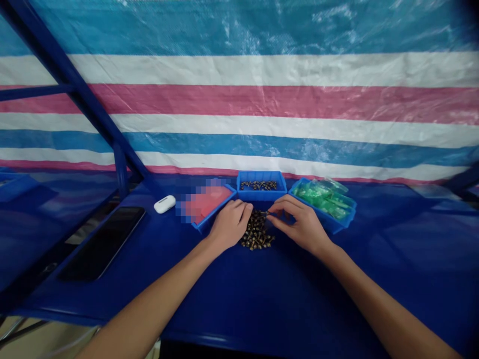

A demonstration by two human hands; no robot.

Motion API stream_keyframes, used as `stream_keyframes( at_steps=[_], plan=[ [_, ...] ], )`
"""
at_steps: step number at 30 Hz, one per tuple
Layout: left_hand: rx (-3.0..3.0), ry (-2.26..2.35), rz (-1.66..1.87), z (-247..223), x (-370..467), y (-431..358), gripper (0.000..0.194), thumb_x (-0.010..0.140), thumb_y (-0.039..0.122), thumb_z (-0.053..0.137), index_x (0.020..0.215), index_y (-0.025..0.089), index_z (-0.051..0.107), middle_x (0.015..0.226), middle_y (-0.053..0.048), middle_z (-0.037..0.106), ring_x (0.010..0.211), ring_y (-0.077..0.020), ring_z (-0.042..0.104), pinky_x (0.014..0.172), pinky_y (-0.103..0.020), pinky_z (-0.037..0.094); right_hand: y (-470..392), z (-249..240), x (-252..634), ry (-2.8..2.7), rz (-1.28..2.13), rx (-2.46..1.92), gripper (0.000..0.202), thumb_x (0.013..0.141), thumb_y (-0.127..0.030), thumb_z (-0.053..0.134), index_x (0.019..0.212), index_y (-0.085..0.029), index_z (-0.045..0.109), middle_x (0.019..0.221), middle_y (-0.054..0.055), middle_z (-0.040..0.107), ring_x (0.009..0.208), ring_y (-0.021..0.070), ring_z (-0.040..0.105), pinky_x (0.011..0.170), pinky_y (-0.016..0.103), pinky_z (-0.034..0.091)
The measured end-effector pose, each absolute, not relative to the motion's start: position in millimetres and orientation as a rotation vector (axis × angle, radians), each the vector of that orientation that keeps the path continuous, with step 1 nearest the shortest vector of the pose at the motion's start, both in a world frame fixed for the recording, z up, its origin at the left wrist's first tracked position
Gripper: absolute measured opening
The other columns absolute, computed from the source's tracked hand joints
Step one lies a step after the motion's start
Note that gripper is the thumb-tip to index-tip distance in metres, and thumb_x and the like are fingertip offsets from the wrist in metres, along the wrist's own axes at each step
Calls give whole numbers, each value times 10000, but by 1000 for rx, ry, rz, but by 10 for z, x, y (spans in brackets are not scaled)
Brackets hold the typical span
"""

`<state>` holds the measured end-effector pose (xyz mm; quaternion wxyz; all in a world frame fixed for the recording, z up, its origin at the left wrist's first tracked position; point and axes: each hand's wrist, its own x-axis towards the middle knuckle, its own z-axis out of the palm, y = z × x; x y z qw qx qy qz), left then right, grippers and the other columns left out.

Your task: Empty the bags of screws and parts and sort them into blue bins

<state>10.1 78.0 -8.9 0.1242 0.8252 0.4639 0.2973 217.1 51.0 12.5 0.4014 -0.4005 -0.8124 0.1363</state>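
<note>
The far blue bin (262,196) holds small metal pieces (258,186); the left blue bin (210,218) something red (210,198), partly pixelated; the right blue bin (339,227) green plastic bags (321,197). Nearer, a pile of metal parts (257,240) lies on the blue table (254,294). The right hand (299,222) pinches one small part (265,213) above it; the left hand (231,224) curls at its left edge, grip unclear.

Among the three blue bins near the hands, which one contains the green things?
The right bin, beside the right hand: it holds green things, whereas the middle bin holds small metallic pieces and the left bin holds red material.
</note>
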Motion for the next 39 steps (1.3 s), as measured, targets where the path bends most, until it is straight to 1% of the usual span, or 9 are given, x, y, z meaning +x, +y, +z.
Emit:
stream_keyframes(
  at_steps=[4, 7, 9, 13, 15, 18, 26, 35, 39],
  plan=[
    [2399, 1336, 867, -88, 103, 776, 429, 1021, 347, 257, 1007, 177, 651, 964, -69, 663, 983, -212, 599, 918, -368, 460, 635, 174, 2123, -1978, 99, -1129, 138, 915, -285, 558, 996, -211, 643, 930, 62, 637, 811, 180, 603, 719, 303, 504],
    [2382, 1330, 881, -92, 103, 777, 438, 1022, 353, 249, 1030, 179, 650, 981, -68, 665, 996, -212, 600, 933, -369, 457, 758, 209, 2103, -1864, -97, -1366, 314, 907, -321, 575, 1189, -185, 587, 859, 64, 642, 742, 201, 611, 675, 323, 497],
    [2375, 1334, 890, -100, 103, 780, 436, 1022, 351, 250, 1030, 177, 650, 986, -68, 667, 993, -210, 604, 934, -365, 458, 786, 192, 2105, -1914, -75, -1417, 342, 918, -299, 553, 1238, -181, 564, 854, 58, 651, 706, 196, 615, 660, 323, 498],
    [2392, 1336, 892, -121, 101, 788, 422, 1020, 349, 260, 1020, 182, 648, 986, -67, 670, 997, -211, 609, 929, -364, 464, 714, 67, 2158, -2304, 173, -1208, 215, 941, -215, 487, 1058, -228, 666, 972, 58, 652, 863, 195, 634, 779, 330, 517],
    [2395, 1335, 892, -125, 99, 790, 423, 1021, 350, 256, 1026, 187, 647, 986, -64, 670, 1003, -210, 609, 932, -366, 464, 672, 1, 2197, -2409, 265, -1128, 237, 938, -193, 484, 1076, -246, 669, 1003, 58, 638, 945, 201, 620, 849, 351, 514],
    [2391, 1336, 887, -122, 96, 790, 424, 1021, 348, 257, 1026, 184, 647, 984, -64, 670, 995, -208, 609, 925, -367, 466, 647, -54, 2238, -2444, 308, -1116, 263, 937, -189, 490, 1127, -268, 655, 1035, 57, 621, 988, 209, 603, 895, 383, 507],
    [2391, 1336, 895, -111, 98, 785, 422, 1019, 352, 262, 1026, 189, 651, 979, -66, 672, 999, -212, 609, 927, -368, 465, 662, -38, 2283, -2408, 257, -1157, 158, 921, -193, 528, 1003, -218, 661, 984, 65, 636, 948, 217, 608, 864, 394, 520],
    [2396, 1335, 879, -102, 98, 787, 423, 1022, 342, 254, 1022, 179, 645, 983, -65, 671, 986, -211, 603, 920, -366, 463, 569, 46, 2228, -2199, 239, -1095, 138, 922, -189, 541, 1028, -225, 622, 1002, 54, 648, 945, 204, 613, 859, 367, 510],
    [2394, 1334, 871, -94, 100, 783, 431, 1022, 340, 247, 1011, 174, 644, 973, -69, 669, 985, -213, 602, 925, -370, 459, 592, 91, 2167, -2194, 305, -1031, 123, 919, -206, 561, 1015, -227, 636, 986, 34, 668, 912, 180, 633, 823, 317, 516]
  ],
)
